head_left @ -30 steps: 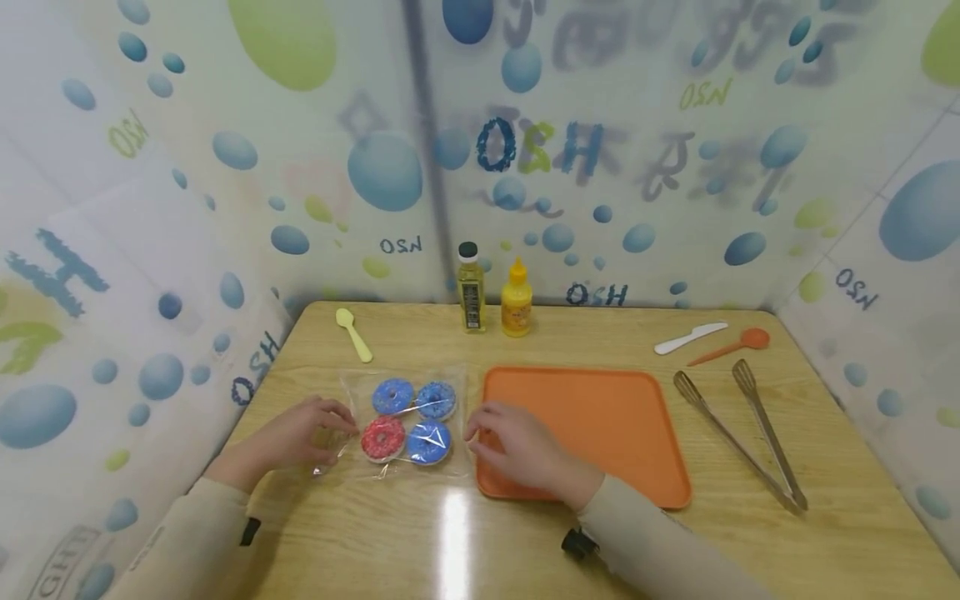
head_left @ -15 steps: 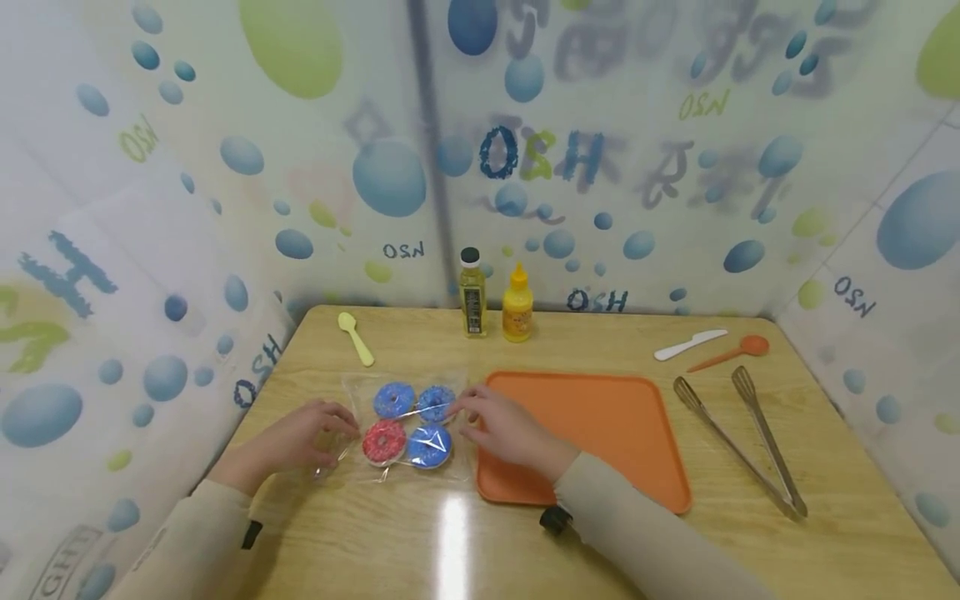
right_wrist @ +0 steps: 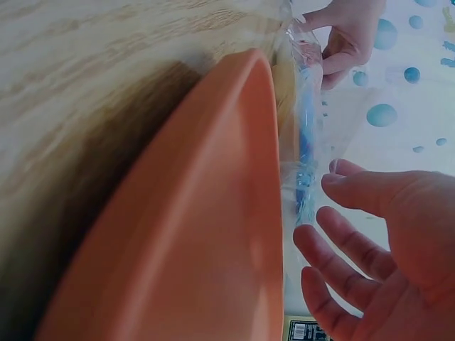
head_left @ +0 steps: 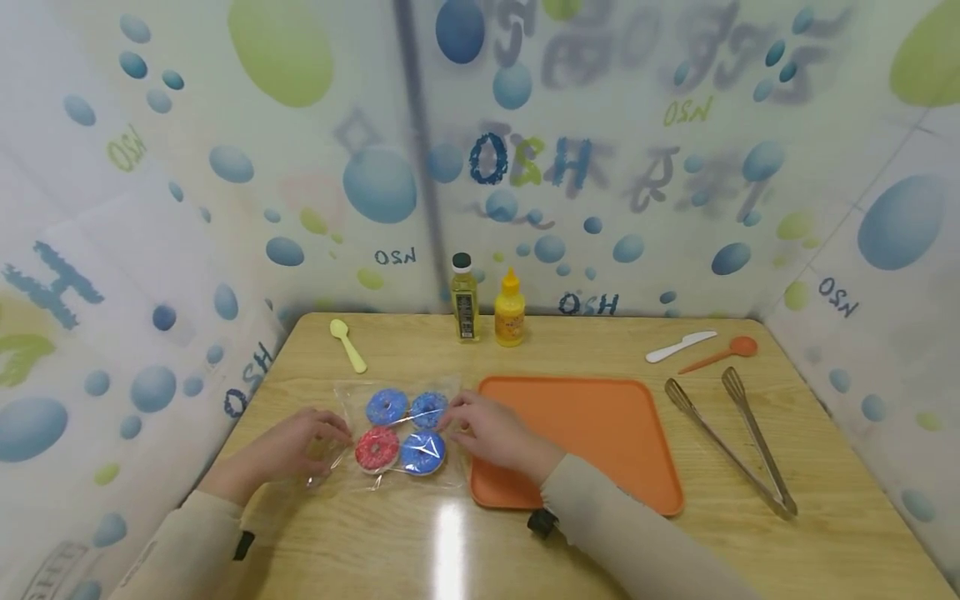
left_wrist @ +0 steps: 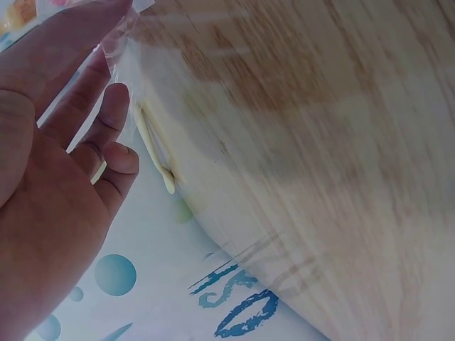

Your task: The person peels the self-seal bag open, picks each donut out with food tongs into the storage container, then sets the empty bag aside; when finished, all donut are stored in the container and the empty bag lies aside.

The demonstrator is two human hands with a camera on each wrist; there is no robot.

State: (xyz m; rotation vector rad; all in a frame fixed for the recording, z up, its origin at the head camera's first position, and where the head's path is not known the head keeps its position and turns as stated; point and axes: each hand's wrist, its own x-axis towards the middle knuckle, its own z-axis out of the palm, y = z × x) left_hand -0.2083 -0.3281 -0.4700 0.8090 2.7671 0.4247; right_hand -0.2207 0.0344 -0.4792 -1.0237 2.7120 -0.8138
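Note:
A clear plastic bag (head_left: 459, 479) lies on the table with three blue-iced donuts (head_left: 423, 452) and a red-iced donut (head_left: 377, 450) inside. My left hand (head_left: 303, 442) pinches the bag's left edge; in the left wrist view the thumb and forefinger meet on the crinkled plastic (left_wrist: 122, 42). Over the bag's right side is my right hand (head_left: 498, 433), its fingertips overlapping the far right blue donut in the head view. The right wrist view shows that hand's fingers (right_wrist: 334, 259) loosely bent and spread, with nothing gripped between them and the thumb.
An orange tray (head_left: 585, 417) lies right of the bag, under my right forearm. Metal tongs (head_left: 757, 417), an orange spoon (head_left: 742, 347) and a white knife (head_left: 681, 346) lie farther right. Behind stand an oil bottle (head_left: 465, 300) and a yellow squeeze bottle (head_left: 510, 312); a pale yellow spoon (head_left: 348, 346) lies back left.
My right hand has moved left, from the tray's left edge to over the bag's right side. The left hand keeps its place on the bag, and the donuts lie as before.

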